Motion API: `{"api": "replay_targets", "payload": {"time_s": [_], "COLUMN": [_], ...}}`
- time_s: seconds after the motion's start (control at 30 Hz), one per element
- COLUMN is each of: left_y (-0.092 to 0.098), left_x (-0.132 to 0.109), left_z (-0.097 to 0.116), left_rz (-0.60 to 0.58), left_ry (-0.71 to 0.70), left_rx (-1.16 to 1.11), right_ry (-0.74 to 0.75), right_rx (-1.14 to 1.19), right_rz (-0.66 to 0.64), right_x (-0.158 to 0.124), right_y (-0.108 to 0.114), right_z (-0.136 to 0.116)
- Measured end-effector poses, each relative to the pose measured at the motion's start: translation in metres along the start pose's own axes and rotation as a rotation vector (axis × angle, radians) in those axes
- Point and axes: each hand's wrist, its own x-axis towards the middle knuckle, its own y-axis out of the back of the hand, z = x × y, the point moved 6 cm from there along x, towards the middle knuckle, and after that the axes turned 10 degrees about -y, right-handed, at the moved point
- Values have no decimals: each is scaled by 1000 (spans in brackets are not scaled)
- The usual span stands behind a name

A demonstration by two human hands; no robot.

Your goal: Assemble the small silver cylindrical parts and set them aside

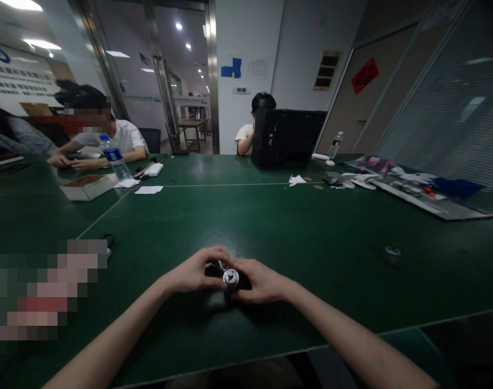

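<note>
The small metal cylinder (230, 278) sits pinched between the left hand (194, 271) and the right hand (263, 280), their fingers curled close around it over the table (311, 281). A slipping fingertip could drop it, and its round shape could let it roll toward the metal ring (392, 254) well right of the hands.

Green worktable (246, 227), glass office partitions (181, 54)

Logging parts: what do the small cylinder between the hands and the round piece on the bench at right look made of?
The small cylinder between the left hand and right hand: bright metal, probably machined aluminium or steel, from hard highlights and stepped rings on its end. The round piece: grey metal too, duller sheen; too small to tell the alloy.
</note>
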Motion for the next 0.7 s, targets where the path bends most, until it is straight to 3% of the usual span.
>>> {"api": "replay_targets", "payload": {"time_s": [0.7], "left_y": [-3], "left_x": [0], "left_z": [-2], "left_rz": [-39], "left_ry": [65], "left_rx": [-18], "right_ry": [-63], "right_rx": [64], "right_rz": [86], "right_x": [6], "right_y": [-6], "right_z": [4]}}
